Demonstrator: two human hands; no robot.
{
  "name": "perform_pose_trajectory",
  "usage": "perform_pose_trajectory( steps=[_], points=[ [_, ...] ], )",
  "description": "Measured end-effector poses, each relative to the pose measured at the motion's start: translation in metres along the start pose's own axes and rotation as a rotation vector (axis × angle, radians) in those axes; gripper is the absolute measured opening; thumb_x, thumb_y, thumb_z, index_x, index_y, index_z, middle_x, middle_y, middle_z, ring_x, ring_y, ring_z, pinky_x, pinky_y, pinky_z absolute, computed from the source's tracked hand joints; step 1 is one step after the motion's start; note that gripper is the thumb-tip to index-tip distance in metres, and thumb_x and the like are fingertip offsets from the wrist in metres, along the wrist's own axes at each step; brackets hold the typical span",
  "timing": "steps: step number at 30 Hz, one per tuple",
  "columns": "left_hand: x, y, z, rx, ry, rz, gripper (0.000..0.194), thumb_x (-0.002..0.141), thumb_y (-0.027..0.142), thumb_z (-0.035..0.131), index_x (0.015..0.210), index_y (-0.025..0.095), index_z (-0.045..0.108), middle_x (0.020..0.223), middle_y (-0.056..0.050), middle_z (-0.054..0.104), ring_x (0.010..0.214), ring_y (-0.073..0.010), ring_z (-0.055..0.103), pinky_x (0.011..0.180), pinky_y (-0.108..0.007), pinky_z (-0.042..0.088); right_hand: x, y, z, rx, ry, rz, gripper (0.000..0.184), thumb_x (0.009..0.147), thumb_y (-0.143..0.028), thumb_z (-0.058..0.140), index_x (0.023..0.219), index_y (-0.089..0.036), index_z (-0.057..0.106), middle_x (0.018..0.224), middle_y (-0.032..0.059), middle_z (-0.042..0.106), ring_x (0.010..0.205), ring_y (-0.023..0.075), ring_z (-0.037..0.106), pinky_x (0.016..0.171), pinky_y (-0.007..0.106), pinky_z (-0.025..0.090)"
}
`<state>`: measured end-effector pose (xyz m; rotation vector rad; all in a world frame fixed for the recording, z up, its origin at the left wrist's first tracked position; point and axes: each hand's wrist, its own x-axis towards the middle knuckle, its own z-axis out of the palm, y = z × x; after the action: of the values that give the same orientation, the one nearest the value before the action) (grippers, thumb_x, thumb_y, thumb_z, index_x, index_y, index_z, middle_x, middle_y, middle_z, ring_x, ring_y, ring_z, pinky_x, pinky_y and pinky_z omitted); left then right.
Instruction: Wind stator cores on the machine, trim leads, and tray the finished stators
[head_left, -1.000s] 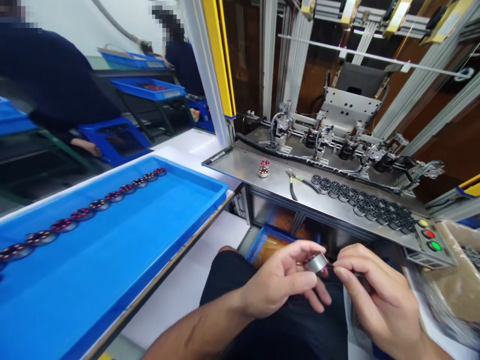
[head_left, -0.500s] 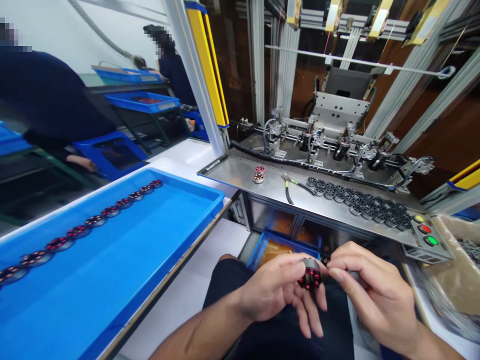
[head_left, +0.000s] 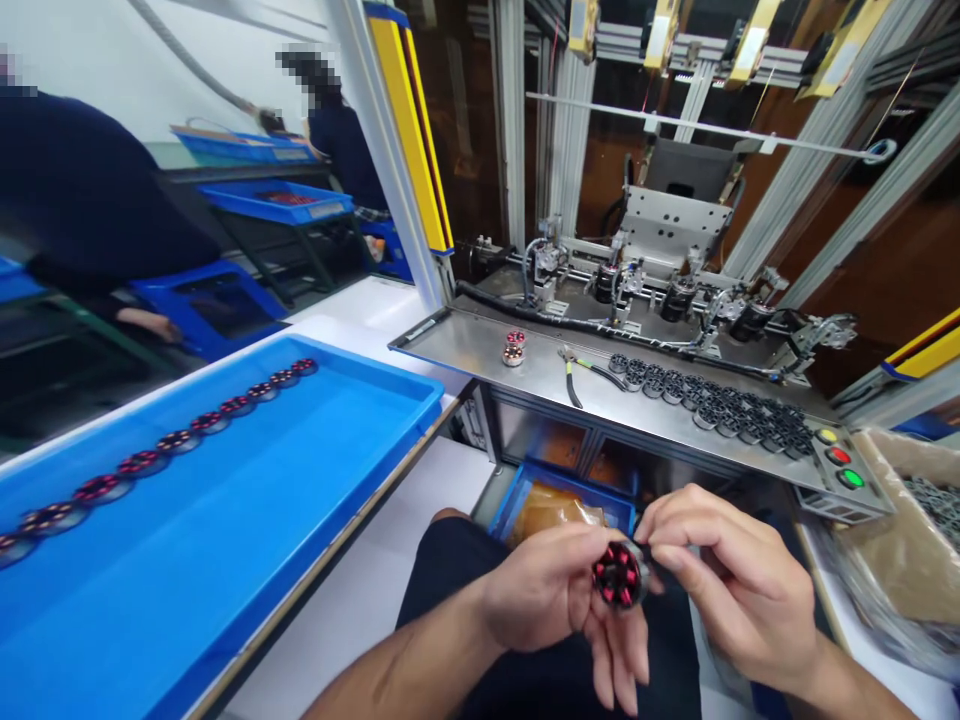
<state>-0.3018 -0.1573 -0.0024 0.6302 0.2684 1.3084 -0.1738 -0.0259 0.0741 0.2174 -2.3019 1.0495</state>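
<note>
My left hand (head_left: pixel 559 600) holds a small round motor stator (head_left: pixel 618 575) with red windings between thumb and fingers, its wound face turned toward me. My right hand (head_left: pixel 727 585) is closed in a pinch at the stator's right edge, fingertips touching it; what they pinch is too small to make out. Both hands hover over my lap in front of the machine's steel shelf (head_left: pixel 480 345).
A blue tray (head_left: pixel 247 480) at left carries a row of wound stators (head_left: pixel 176 440). On the steel shelf lie pliers (head_left: pixel 574 375), two stators (head_left: pixel 514 348) and several black cores (head_left: pixel 720 410). Push buttons (head_left: pixel 838 465) sit at right. Other people work at the far left.
The stator has been turned in my left hand from its metal side to its red wound face. Both hands dropped slightly lower in view.
</note>
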Motion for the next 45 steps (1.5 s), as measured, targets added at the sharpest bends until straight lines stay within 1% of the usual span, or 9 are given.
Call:
perform_pose_trajectory(
  steps=[3, 10, 12, 17, 24, 31, 36, 41, 45],
  points=[
    [-0.002, 0.002, 0.008, 0.078, 0.182, 0.206, 0.035, 0.087, 0.036, 0.069, 0.115, 0.017, 0.063, 0.088, -0.008, 0.073, 0.064, -0.0195, 0.075, 0.051, -0.022, 0.056, 0.001, -0.001, 0.000, -0.058, 0.034, 0.017, 0.018, 0.091, -0.002, 0.056, 0.095, -0.018, 0.063, 0.079, 0.0037, 0.066, 0.073, 0.0156, 0.064, 0.067, 0.029, 0.053],
    [-0.003, 0.001, 0.014, 0.296, 0.426, 0.594, 0.055, 0.065, 0.015, 0.089, 0.113, 0.028, 0.066, 0.113, -0.002, 0.066, 0.101, -0.0173, 0.068, 0.085, -0.025, 0.055, 0.005, -0.003, 0.007, -0.055, 0.125, 0.074, 0.015, 0.093, -0.005, 0.056, 0.089, -0.017, 0.063, 0.075, 0.0022, 0.064, 0.067, 0.0120, 0.061, 0.060, 0.023, 0.050],
    [-0.003, -0.001, 0.011, 0.310, 0.432, 0.592, 0.058, 0.062, 0.018, 0.091, 0.114, 0.026, 0.068, 0.110, -0.004, 0.068, 0.103, -0.0175, 0.066, 0.088, -0.024, 0.053, 0.005, -0.002, 0.008, -0.045, 0.125, 0.064, 0.015, 0.092, -0.005, 0.056, 0.089, -0.017, 0.064, 0.074, 0.0021, 0.064, 0.066, 0.0120, 0.060, 0.059, 0.023, 0.049],
    [-0.003, -0.006, 0.006, 0.332, 0.414, 0.492, 0.035, 0.076, 0.029, 0.083, 0.109, 0.022, 0.074, 0.103, -0.006, 0.070, 0.088, -0.0151, 0.068, 0.078, -0.024, 0.055, 0.001, 0.002, 0.010, -0.023, 0.107, 0.027, 0.017, 0.091, -0.002, 0.055, 0.091, -0.017, 0.064, 0.074, 0.0023, 0.064, 0.067, 0.0131, 0.062, 0.061, 0.025, 0.051],
    [0.000, -0.003, -0.001, 0.428, 0.469, 0.702, 0.030, 0.075, 0.020, 0.083, 0.104, 0.027, 0.076, 0.120, -0.003, 0.064, 0.106, -0.0148, 0.064, 0.094, -0.024, 0.050, -0.005, -0.008, 0.027, -0.065, 0.337, 0.165, 0.015, 0.091, -0.007, 0.059, 0.082, -0.018, 0.064, 0.072, 0.0000, 0.063, 0.064, 0.0096, 0.059, 0.060, 0.020, 0.047],
    [0.001, 0.008, -0.006, 0.430, 0.436, 0.712, 0.031, 0.075, 0.022, 0.084, 0.104, 0.029, 0.076, 0.117, -0.002, 0.068, 0.106, -0.0163, 0.067, 0.096, -0.027, 0.052, -0.022, 0.001, 0.069, 0.540, 0.335, 0.582, 0.033, 0.092, -0.039, 0.065, 0.066, -0.017, 0.062, 0.058, 0.0004, 0.060, 0.054, 0.0110, 0.055, 0.052, 0.021, 0.046],
    [-0.003, 0.013, -0.004, 0.474, 0.358, 0.700, 0.033, 0.078, 0.018, 0.080, 0.108, 0.031, 0.074, 0.120, -0.002, 0.066, 0.106, -0.0165, 0.069, 0.091, -0.027, 0.056, -0.028, 0.012, 0.078, 0.847, 0.329, 0.658, 0.030, 0.087, -0.042, 0.071, 0.072, -0.017, 0.066, 0.062, 0.0007, 0.063, 0.056, 0.0097, 0.055, 0.056, 0.020, 0.046],
    [-0.011, 0.030, 0.001, 0.976, 0.327, 0.791, 0.046, 0.080, 0.006, 0.075, 0.118, 0.031, 0.070, 0.115, -0.008, 0.070, 0.107, -0.0193, 0.068, 0.091, -0.031, 0.057, -0.035, 0.021, 0.064, 0.930, 0.361, 0.594, 0.035, 0.091, -0.050, 0.061, 0.096, -0.018, 0.073, 0.090, 0.0072, 0.069, 0.077, 0.0160, 0.062, 0.071, 0.026, 0.051],
    [-0.013, 0.043, 0.005, 1.313, 0.223, 0.823, 0.049, 0.081, 0.005, 0.072, 0.126, 0.025, 0.065, 0.110, -0.012, 0.072, 0.101, -0.0216, 0.070, 0.089, -0.036, 0.059, -0.041, 0.027, 0.052, 0.899, 0.375, 0.643, 0.031, 0.092, -0.047, 0.062, 0.096, -0.019, 0.074, 0.093, 0.0060, 0.067, 0.082, 0.0168, 0.060, 0.075, 0.026, 0.050]
  ],
)
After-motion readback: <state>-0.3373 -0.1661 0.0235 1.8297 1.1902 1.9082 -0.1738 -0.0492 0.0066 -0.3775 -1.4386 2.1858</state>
